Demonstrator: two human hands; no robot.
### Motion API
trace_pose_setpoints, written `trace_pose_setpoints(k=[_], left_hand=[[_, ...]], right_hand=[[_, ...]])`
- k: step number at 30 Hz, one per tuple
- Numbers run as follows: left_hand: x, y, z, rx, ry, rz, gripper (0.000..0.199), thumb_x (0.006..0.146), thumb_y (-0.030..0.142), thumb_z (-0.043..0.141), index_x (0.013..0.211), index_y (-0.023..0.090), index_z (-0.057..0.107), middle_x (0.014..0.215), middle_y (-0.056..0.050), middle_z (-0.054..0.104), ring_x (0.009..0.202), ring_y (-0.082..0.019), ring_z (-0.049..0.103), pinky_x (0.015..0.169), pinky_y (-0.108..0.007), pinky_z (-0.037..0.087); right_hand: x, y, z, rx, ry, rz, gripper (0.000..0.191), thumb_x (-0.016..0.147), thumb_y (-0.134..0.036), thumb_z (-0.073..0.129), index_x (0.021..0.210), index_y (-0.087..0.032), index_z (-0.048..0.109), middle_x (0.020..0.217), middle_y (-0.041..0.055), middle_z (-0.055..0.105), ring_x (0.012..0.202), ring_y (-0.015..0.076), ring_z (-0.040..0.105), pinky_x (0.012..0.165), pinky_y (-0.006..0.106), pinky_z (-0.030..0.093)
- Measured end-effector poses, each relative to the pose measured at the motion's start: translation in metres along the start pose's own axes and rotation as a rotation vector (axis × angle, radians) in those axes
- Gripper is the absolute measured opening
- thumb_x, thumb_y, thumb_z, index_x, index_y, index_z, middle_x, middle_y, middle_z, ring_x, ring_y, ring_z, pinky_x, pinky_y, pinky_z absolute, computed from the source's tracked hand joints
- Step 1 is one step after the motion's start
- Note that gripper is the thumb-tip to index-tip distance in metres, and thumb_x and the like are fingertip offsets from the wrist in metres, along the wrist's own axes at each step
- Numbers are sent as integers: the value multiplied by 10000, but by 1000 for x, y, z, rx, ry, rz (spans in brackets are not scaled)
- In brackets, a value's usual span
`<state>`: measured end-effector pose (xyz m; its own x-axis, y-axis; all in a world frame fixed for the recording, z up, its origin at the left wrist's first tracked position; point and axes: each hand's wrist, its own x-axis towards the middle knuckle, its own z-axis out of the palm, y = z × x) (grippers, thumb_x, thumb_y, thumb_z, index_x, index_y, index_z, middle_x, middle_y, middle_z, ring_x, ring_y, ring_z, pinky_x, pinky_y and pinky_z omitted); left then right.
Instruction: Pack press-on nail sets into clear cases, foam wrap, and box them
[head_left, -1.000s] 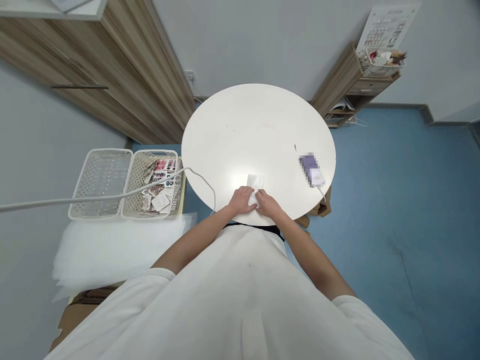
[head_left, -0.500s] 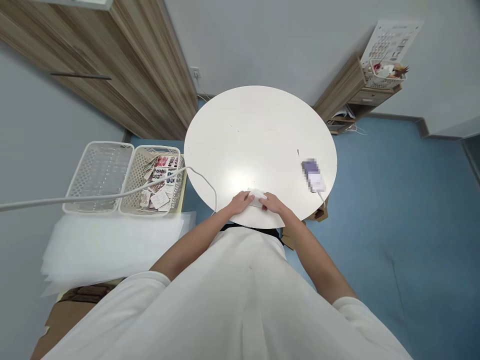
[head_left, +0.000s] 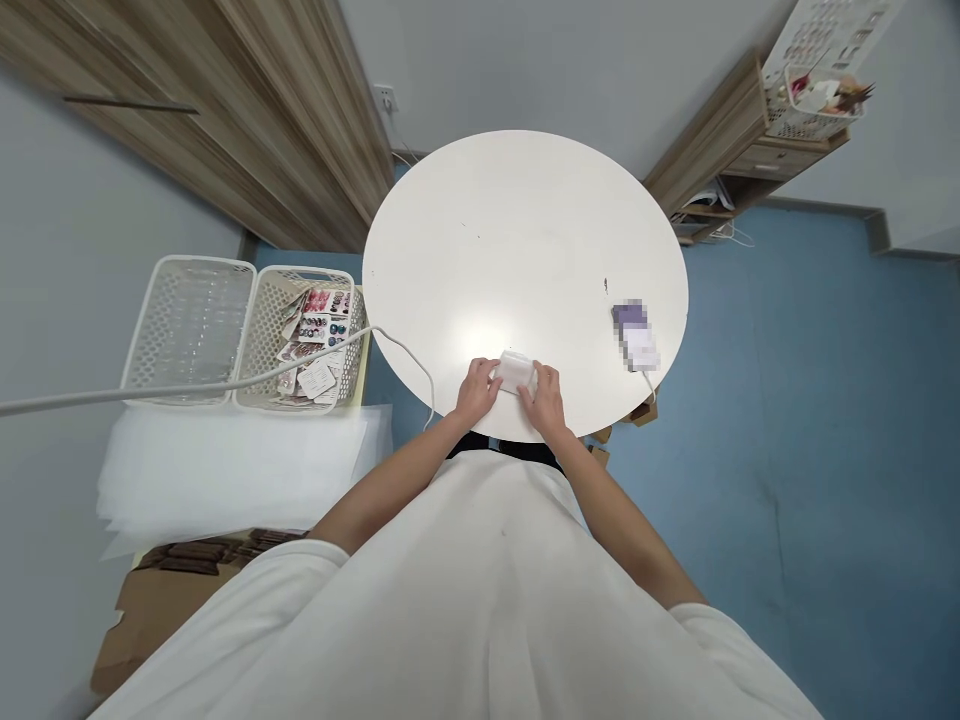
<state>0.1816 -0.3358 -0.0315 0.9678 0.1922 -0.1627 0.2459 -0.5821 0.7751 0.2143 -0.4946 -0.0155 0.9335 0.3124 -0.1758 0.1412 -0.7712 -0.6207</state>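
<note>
A small, flat white packet [head_left: 514, 370], seemingly in thin translucent wrapping, lies near the front edge of the round white table [head_left: 517, 220]. My left hand [head_left: 478, 391] grips its left side, with thumb and fingers bent around that edge. On the opposite side, my right hand [head_left: 545, 399] holds it the same way, thumb toward the near corner. What is inside the wrapping cannot be made out.
Left of the table stand a white basket [head_left: 264, 345] of nail-tip cards and another basket [head_left: 161, 388] of clear plastic pieces. White sheets [head_left: 225, 465] lie in front of them. A pale cable [head_left: 187, 391] crosses overhead. A pixelated device [head_left: 636, 336] lies at the table's right.
The hands have turned more upright and spread to the packet's two sides, showing more of its top. Its wrapping looks flatter and squarer now. The camera view has shifted slightly.
</note>
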Motion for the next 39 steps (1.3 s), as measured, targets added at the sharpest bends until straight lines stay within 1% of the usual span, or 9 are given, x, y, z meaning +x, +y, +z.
trace_pose_setpoints(k=[3,8,14,19,23,26,30,32,39], left_hand=[[1,3,0,49,-24,-2,332,853,244,423,1175,216,501,1167,-74,467,778,-142,583,715,-308,493],[9,6,0,15,-68,-19,340,837,202,416,1156,199,534,1034,-53,532,765,-140,564,763,-314,483],[6,10,2,-17,-54,-80,382,809,190,470,1187,193,524,980,-47,526,761,-135,545,789,-323,477],[-9,13,10,-42,13,-104,438,822,223,471,1258,186,456,1015,-65,513,829,-146,546,788,-318,479],[-21,17,13,-20,153,-185,447,826,251,479,1268,205,431,1122,-87,501,903,-163,556,793,-326,479],[-25,22,13,-25,217,-294,417,826,288,490,1231,196,460,1143,-99,520,881,-165,574,802,-335,475],[-22,28,12,-71,210,-472,393,830,364,482,1171,168,492,1015,-91,599,822,-173,599,773,-337,477],[-19,30,14,-83,216,-519,369,829,362,481,1140,165,501,983,-88,615,822,-179,603,770,-339,476],[-14,28,21,-76,234,-443,301,802,237,494,1101,206,493,986,-55,607,712,-143,606,742,-334,491]], right_hand=[[-12,-4,2,-92,-79,-134,490,840,-393,457,1294,-219,397,1335,149,303,1173,300,378,947,480,384],[-8,5,1,-64,-175,-119,498,839,-316,452,1315,-194,372,1336,147,286,1102,250,442,901,420,444],[7,17,-6,-22,-239,-175,470,791,-275,503,1256,-220,462,1292,119,344,1133,246,434,935,422,428],[7,24,-9,56,-286,-207,591,755,-318,548,1313,-213,387,1355,121,289,1233,264,358,982,434,391],[3,30,-11,107,-297,-225,619,765,-321,532,1343,-222,335,1370,124,291,1282,264,308,1007,452,363],[1,30,-14,192,-302,-183,615,767,-338,538,1340,-235,339,1361,117,308,1280,259,319,1010,450,364],[0,25,-20,374,-341,-11,619,769,-417,541,1334,-245,354,1319,111,363,1171,233,455,957,404,429],[2,23,-21,444,-370,63,606,777,-438,528,1327,-238,373,1312,111,389,1111,220,507,929,378,454],[9,17,-18,503,-368,145,530,788,-356,499,1300,-234,436,1302,80,473,1066,211,544,892,373,486]])
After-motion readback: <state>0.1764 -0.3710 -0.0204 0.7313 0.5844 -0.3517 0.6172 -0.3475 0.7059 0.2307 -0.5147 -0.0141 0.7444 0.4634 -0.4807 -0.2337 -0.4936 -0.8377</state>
